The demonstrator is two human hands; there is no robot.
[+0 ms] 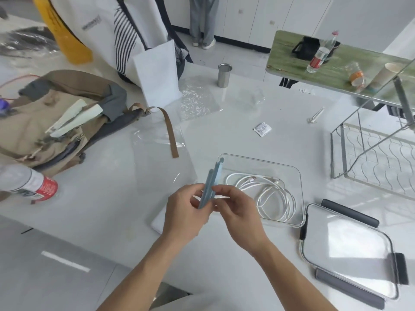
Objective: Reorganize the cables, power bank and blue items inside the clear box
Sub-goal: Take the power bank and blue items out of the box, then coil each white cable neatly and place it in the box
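Several thin blue flat items [212, 180] stand on edge as a small stack, held above the table just left of the clear box [296, 176]. My left hand [184, 214] grips the stack's lower end, and my right hand [235, 207] pinches it from the right side. Inside the clear box lies a coiled white cable [267, 194]. I see no power bank in this view.
The box's clear lid [350, 248] with dark clips lies at the right. A tan backpack [51, 122] and a bottle [29, 182] sit at the left, a wire rack [377, 158] at the right, and a metal cup [224, 75] and a small packet [262, 129] farther back. A person stands far behind.
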